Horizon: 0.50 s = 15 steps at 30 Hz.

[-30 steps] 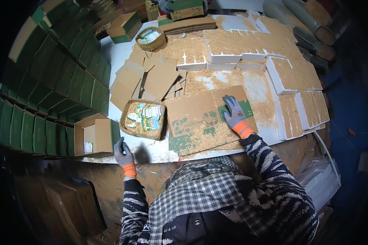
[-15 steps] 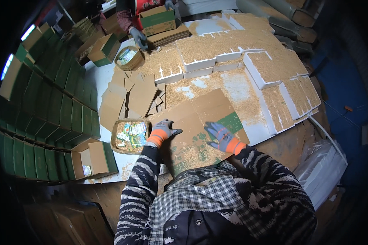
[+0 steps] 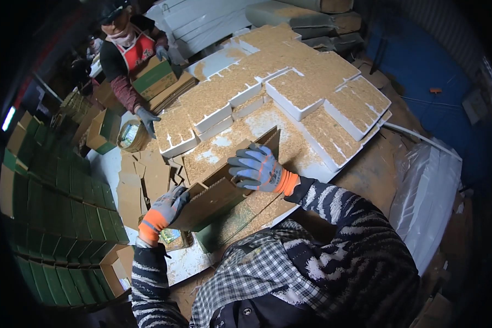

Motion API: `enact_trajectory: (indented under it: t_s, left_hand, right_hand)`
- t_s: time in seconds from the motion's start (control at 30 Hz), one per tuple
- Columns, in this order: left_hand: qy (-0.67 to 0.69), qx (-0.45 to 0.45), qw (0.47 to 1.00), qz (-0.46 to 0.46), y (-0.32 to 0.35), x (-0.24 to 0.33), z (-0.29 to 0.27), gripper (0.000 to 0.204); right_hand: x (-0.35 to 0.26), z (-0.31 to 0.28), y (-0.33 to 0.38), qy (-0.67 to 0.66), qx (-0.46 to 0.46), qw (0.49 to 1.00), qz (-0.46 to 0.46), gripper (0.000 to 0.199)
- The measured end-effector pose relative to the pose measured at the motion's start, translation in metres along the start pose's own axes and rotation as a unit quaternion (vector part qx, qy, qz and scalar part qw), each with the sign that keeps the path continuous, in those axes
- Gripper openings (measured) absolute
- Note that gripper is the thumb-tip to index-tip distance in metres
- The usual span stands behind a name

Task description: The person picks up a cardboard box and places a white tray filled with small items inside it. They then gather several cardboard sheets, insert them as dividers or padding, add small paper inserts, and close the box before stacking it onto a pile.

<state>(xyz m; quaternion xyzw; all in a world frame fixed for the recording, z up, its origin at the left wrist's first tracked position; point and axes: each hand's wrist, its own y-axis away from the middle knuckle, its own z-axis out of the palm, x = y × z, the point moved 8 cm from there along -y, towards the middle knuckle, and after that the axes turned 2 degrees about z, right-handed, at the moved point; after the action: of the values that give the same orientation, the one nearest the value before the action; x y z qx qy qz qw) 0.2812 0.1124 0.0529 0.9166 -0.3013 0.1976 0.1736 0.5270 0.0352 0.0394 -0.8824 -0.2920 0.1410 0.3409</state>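
Observation:
A flattened brown cardboard carton [image 3: 216,199] stands tilted up on its edge in front of me. My left hand [image 3: 168,210], in a grey and orange glove, grips its left end. My right hand [image 3: 258,169], gloved alike, is bent over its upper edge towards the right end. Below the raised carton, a green-printed cardboard panel [image 3: 235,224] lies on the table; I cannot tell whether it is part of the same carton. A small basket with packets [image 3: 172,236] is mostly hidden under my left hand and the carton.
White foam trays [image 3: 295,104] filled with tan grainy material cover the table's far and right side. Folded cardboard pieces [image 3: 139,183] lie left. Stacked green cartons [image 3: 65,218] line the left. Across the table a co-worker [image 3: 131,54] handles a carton beside another basket [image 3: 131,136].
The cardboard, which lay flat, is now lifted onto its edge. My left hand has moved left and down, my right hand up and left. The view has swung right, showing more of the co-worker.

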Motion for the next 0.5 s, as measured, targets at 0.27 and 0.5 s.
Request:
enact_trajectory:
  t_s: [0.27,0.5]
  left_hand:
    - [0.262,0.186,0.947,0.005,-0.018,-0.072,-0.024,0.023]
    - [0.039,0.14,0.955,0.259,-0.035,0.059,0.038,0.03]
  right_hand:
    - [-0.022,-0.041,-0.038,-0.369,0.031,0.929,0.002,0.009]
    - [-0.015,0.018,-0.024,-0.178,-0.208,0.953,0.128,0.019]
